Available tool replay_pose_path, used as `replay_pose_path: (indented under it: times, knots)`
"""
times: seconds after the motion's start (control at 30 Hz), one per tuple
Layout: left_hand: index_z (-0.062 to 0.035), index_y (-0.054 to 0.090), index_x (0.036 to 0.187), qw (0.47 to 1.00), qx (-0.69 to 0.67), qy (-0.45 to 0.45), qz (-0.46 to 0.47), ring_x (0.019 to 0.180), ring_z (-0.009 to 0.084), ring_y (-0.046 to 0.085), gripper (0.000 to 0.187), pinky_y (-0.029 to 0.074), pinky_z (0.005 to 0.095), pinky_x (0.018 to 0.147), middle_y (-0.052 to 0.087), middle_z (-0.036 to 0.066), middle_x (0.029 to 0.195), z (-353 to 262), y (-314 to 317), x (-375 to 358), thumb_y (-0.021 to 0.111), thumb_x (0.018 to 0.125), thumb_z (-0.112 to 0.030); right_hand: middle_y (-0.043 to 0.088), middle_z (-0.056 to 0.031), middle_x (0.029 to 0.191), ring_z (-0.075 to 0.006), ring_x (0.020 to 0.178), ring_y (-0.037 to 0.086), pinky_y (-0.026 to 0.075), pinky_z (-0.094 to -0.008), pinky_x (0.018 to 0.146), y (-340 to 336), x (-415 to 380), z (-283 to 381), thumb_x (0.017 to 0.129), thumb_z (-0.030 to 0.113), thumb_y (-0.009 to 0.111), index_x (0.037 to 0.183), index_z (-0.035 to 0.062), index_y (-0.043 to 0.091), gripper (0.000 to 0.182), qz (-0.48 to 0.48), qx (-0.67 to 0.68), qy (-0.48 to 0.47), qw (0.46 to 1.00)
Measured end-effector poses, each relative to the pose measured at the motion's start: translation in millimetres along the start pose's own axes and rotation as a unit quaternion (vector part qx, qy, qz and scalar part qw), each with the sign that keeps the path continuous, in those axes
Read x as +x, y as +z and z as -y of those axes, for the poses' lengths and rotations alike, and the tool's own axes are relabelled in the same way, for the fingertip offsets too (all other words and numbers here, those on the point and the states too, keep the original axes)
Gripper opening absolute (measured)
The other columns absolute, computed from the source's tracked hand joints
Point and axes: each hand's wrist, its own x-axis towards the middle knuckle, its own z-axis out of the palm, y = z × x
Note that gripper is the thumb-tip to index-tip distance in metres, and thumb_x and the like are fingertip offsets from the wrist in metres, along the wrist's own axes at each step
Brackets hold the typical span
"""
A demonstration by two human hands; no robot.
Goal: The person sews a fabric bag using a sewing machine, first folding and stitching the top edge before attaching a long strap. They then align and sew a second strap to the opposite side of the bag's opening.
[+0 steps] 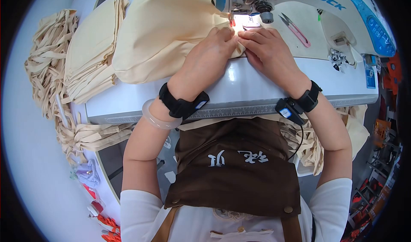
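Cream cloth (162,32) lies under both hands on a white table (239,88), its edge just beyond the fingertips at the "JACK" sewing machine (325,2). Left hand (209,56) and right hand (267,49) press it flat, fingers together. Pink snips (295,30) lie right of them.

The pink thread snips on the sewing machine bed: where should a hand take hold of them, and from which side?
Probably grip the thread snips at the pink handle end, toward the lower right, coming from the right with the right hand. They lie flat and slanted on the machine bed, with the pointed blades aimed up-left toward the needle area, so the handle end is the safer part.
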Motion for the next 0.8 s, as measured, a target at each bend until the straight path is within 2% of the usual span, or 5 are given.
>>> replay_pose_path:
  times: [0.2,0.3,0.43,0.63,0.8]
  knots:
    - [-0.0019,0.066,0.118,0.992,-0.060,-0.058,0.099,0.112,0.0343,0.058,0.031,0.050,0.0429,0.097,0.066,0.017,0.115,13.2,-39.0,0.2,0.057,0.089,-0.009,0.069,-0.0042,0.114,-0.0228,0.112,0.062,0.046,-0.0387,0.096,-3.1,-3.3,4.5,0.084,0.009,0.068,0.109,0.0057,0.067,0.025,-0.001,0.012,0.015,1.000]
    - [-0.0027,0.066,0.118,0.991,0.093,-0.036,0.084,0.111,0.0330,0.059,0.031,0.050,0.0422,0.094,0.067,0.018,0.107,24.3,-44.6,4.2,0.056,0.090,-0.011,0.069,-0.0062,0.114,-0.0242,0.111,0.062,0.046,-0.0396,0.096,-3.2,-3.1,5.7,0.083,0.010,0.068,0.110,0.0052,0.067,0.027,0.009,0.040,0.039,0.998]
    - [-0.0035,0.060,0.128,0.969,0.102,-0.149,0.170,0.099,0.0363,0.064,0.043,0.053,0.0445,0.084,0.066,0.019,0.104,8.8,-50.0,2.4,0.062,0.088,-0.018,0.069,-0.0093,0.107,-0.0268,0.110,0.062,0.045,-0.0409,0.098,-11.7,5.8,15.9,0.081,0.011,0.070,0.112,0.0037,0.065,0.033,0.004,0.067,0.069,0.995]
    - [0.0015,0.044,0.140,0.976,0.024,-0.192,0.102,0.095,0.0389,0.065,0.066,0.053,0.0457,0.082,0.064,0.022,0.108,-25.3,-33.6,-22.8,0.071,0.083,-0.020,0.066,-0.0142,0.101,-0.0316,0.111,0.059,0.043,-0.0466,0.101,-6.3,16.3,36.5,0.072,0.022,0.077,0.112,0.0005,0.064,0.047,0.028,-0.010,-0.009,1.000]
    - [-0.0003,0.047,0.136,0.971,-0.005,-0.195,0.136,0.104,0.0384,0.062,0.065,0.052,0.0450,0.088,0.060,0.021,0.120,-24.2,-40.4,-27.4,0.076,0.080,-0.017,0.065,-0.0137,0.105,-0.0332,0.109,0.058,0.042,-0.0467,0.104,-17.6,25.3,42.2,0.077,0.026,0.079,0.118,0.0035,0.063,0.049,0.186,0.099,0.084,0.974]
